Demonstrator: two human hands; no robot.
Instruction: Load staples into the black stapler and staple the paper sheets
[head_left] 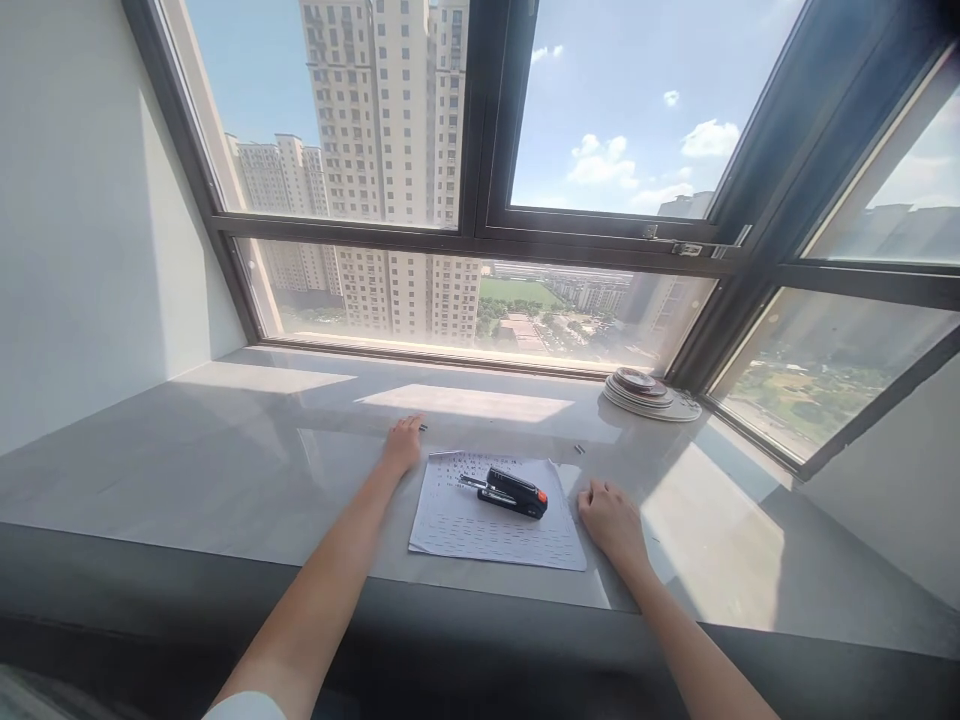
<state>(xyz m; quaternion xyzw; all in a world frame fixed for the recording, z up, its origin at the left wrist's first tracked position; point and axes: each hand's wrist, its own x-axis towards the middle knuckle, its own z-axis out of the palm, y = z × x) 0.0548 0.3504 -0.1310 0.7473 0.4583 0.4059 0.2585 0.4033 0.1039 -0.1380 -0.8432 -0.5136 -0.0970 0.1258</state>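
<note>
A black stapler (513,492) with an orange-red spot at its right end lies on sheets of paper (480,535) covered in rows of marks. Its top arm is raised, with a metal part sticking out to the left. My left hand (405,443) is at the paper's upper left, fingers closed by a small dark piece (424,428); whether it grips the piece is unclear. To the right of the paper, my right hand (611,518) rests on the sill with its fingers curled in. Another small dark piece (579,449) lies above and to the right of the paper.
A stack of round plates or mats (639,390) stands at the back right of the pale sill (187,470). Behind runs a dark window frame (472,242) with a metal latch (687,249). The sill's front edge passes beneath both forearms.
</note>
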